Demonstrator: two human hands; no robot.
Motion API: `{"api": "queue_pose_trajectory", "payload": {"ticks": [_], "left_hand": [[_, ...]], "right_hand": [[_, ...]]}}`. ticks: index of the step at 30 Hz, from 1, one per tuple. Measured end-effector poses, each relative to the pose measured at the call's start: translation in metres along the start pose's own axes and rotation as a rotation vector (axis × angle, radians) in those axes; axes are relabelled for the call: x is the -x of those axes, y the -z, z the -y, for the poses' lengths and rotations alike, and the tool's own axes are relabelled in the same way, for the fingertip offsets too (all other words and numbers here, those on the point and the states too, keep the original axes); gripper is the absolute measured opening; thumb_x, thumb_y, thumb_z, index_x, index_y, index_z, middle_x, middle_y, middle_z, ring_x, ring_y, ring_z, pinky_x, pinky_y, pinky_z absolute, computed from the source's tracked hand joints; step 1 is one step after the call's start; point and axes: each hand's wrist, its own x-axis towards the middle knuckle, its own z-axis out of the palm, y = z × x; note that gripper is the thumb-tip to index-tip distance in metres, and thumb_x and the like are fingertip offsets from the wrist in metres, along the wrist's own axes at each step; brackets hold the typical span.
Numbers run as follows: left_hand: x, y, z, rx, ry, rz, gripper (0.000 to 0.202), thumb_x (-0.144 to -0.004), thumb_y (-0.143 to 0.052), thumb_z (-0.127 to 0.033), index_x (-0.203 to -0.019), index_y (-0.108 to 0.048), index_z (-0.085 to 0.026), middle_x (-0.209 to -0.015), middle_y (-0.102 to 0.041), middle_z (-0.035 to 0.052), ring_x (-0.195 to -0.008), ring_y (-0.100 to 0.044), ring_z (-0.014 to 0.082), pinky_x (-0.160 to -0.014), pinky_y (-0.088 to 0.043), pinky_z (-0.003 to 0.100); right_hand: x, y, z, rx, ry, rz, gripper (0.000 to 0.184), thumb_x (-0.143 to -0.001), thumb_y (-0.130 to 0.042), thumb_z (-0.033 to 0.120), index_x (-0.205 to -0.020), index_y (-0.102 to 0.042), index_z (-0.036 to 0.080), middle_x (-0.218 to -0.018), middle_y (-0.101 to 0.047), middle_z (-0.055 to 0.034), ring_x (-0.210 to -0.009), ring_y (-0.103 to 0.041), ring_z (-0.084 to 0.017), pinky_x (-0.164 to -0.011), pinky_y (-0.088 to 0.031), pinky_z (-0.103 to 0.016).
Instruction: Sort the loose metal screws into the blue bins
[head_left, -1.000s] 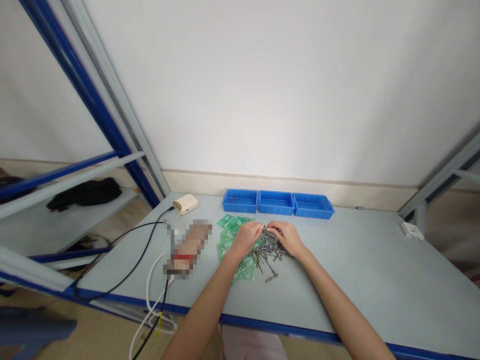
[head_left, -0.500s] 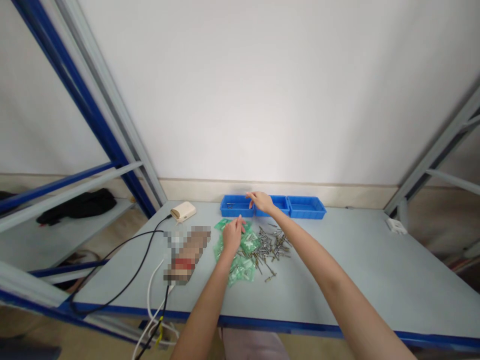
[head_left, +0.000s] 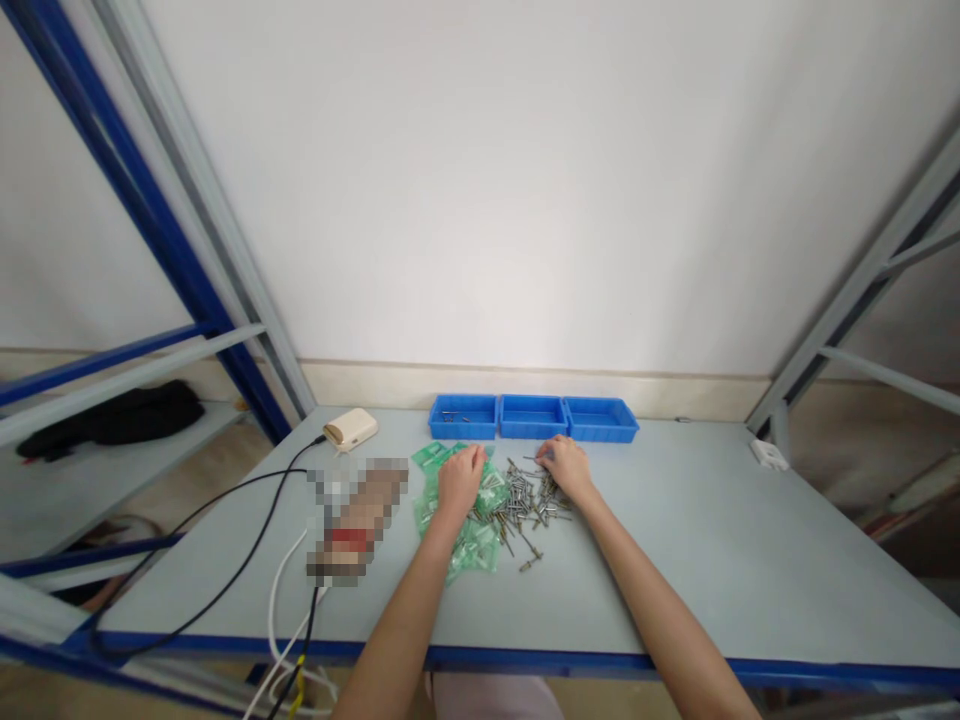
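Observation:
My left hand rests over the green plastic packets, its fingers curled together; whatever they may hold is hidden. At the far edge of a loose heap of metal bolts, my right hand has its fingertips pinched at the end of one thin bolt. Just behind the hands stand three blue bins in a row. A few thin metal pieces lie in the left bin; the middle bin and right bin show bare floors.
To the left are a cream-coloured device with a black cable and a pixelated object. White cables hang over the table's blue front edge. A small white item sits at the far right, by the metal frame.
My right hand has moved from above the left and middle bins down to the bolt heap. My left hand's fingers have drawn together over the packets. The view has shifted slightly.

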Motion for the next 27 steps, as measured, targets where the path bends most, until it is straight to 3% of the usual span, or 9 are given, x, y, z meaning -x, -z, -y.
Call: {"api": "queue_pose_trajectory", "payload": {"ticks": [3,6,8,10,13,18,23,27], "left_hand": [[0.003,-0.003,0.001,-0.064,-0.138,-0.051,0.027,-0.096,-0.038,-0.027,-0.092,-0.062,-0.016,-0.083,-0.066,0.0048,-0.075,-0.062,0.0172,-0.065,-0.043,0.025],[0.004,-0.003,-0.001,-0.08,-0.365,-0.093,0.021,-0.093,-0.045,-0.023,-0.112,-0.055,-0.019,-0.1,-0.063,0.0056,-0.092,-0.061,0.0177,-0.076,-0.047,0.027],[0.005,-0.003,-0.004,-0.094,-0.477,-0.085,0.021,-0.093,-0.047,-0.021,-0.113,-0.054,-0.02,-0.105,-0.06,0.0058,-0.097,-0.059,0.0178,-0.08,-0.048,0.028],[0.006,-0.002,-0.007,-0.089,-0.527,-0.05,0.017,-0.093,-0.045,-0.02,-0.103,-0.059,-0.019,-0.1,-0.06,0.0048,-0.092,-0.059,0.0166,-0.078,-0.048,0.027],[0.007,-0.002,-0.008,-0.052,-0.542,-0.014,0.019,-0.094,-0.043,-0.019,-0.088,-0.061,-0.017,-0.087,-0.059,0.0029,-0.084,-0.058,0.0155,-0.075,-0.047,0.027],[0.005,-0.003,-0.008,-0.08,-0.5,-0.043,0.022,-0.095,-0.042,-0.022,-0.082,-0.059,-0.016,-0.081,-0.059,0.0035,-0.079,-0.056,0.0165,-0.071,-0.044,0.027],[0.005,-0.003,-0.01,-0.131,-0.461,-0.054,0.025,-0.097,-0.039,-0.024,-0.08,-0.056,-0.016,-0.08,-0.058,0.0037,-0.076,-0.055,0.0164,-0.071,-0.042,0.028],[0.006,-0.001,-0.01,-0.053,-0.47,-0.04,0.022,-0.097,-0.04,-0.026,-0.086,-0.057,-0.016,-0.081,-0.06,0.0033,-0.077,-0.056,0.0162,-0.071,-0.043,0.027]], "right_hand": [[-0.001,-0.005,0.002,-0.12,0.002,0.006,0.011,-0.079,-0.062,0.027,-0.08,-0.069,0.019,-0.091,-0.067,-0.007,-0.095,-0.059,-0.022,-0.084,-0.041,-0.034],[0.0,-0.011,0.007,-0.288,0.047,0.06,0.017,-0.082,-0.057,0.029,-0.086,-0.069,0.018,-0.082,-0.071,-0.0046,-0.08,-0.064,-0.018,-0.076,-0.046,-0.029],[0.003,-0.015,0.011,-0.396,0.086,0.11,0.019,-0.083,-0.055,0.029,-0.087,-0.069,0.018,-0.081,-0.072,-0.0037,-0.077,-0.066,-0.016,-0.073,-0.048,-0.027],[0.006,-0.019,0.014,-0.474,0.107,0.15,0.019,-0.082,-0.054,0.029,-0.086,-0.069,0.017,-0.08,-0.073,-0.0037,-0.076,-0.067,-0.016,-0.071,-0.049,-0.026],[0.008,-0.023,0.015,-0.533,0.112,0.176,0.019,-0.081,-0.055,0.029,-0.085,-0.07,0.017,-0.077,-0.073,-0.0034,-0.074,-0.068,-0.017,-0.069,-0.05,-0.027],[0.01,-0.018,0.015,-0.566,0.135,0.158,0.02,-0.077,-0.062,0.032,-0.09,-0.07,0.02,-0.086,-0.074,-0.0026,-0.078,-0.067,-0.016,-0.072,-0.049,-0.027],[0.014,-0.008,0.021,-0.514,0.116,0.088,0.015,-0.077,-0.063,0.033,-0.083,-0.072,0.023,-0.082,-0.073,-0.0006,-0.074,-0.064,-0.017,-0.072,-0.045,-0.028],[0.016,-0.003,0.025,-0.484,0.103,0.058,0.02,-0.082,-0.057,0.036,-0.077,-0.072,0.023,-0.075,-0.072,0.0003,-0.068,-0.062,-0.016,-0.067,-0.041,-0.027]]}}
